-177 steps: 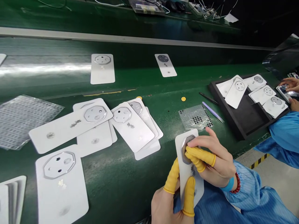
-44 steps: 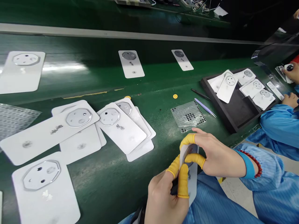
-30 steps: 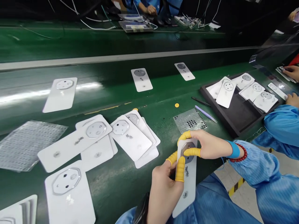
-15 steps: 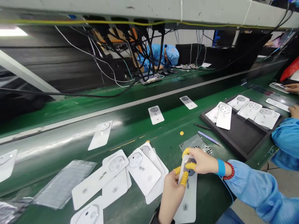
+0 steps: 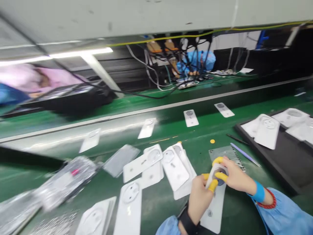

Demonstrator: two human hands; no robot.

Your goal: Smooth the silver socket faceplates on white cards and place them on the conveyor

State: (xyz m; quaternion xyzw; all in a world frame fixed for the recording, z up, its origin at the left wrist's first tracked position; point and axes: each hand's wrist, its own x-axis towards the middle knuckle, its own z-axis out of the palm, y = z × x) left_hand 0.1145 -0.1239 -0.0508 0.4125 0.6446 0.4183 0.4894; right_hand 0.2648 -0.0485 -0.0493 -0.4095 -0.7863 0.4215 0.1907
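Both hands, with yellow finger cots on several fingertips, are at the upper end of a white phone back cover (image 5: 212,213) with a dark round camera ring. My left hand (image 5: 199,199) pinches its left edge. Gripping around the ring from the right is my right hand (image 5: 236,174), with a blue wrist strap. The fingers hide part of the ring. Just beyond the right hand lies a clear sheet with small black dots (image 5: 226,151). To the left of my hands, more white back covers (image 5: 174,173) overlap in a pile.
A black tray (image 5: 278,161) with several covers stands at right. Purple tweezers (image 5: 244,154) and a dark slim tool (image 5: 237,139) lie beside it. Farther back, covers (image 5: 191,121) are spaced along the green surface. Plastic bags (image 5: 66,182) are at left. An overhead beam (image 5: 171,19) crosses above.
The view has swung left, so the scene sits farther right and more bags and covers show at left. Both hands keep hold of the same back cover.
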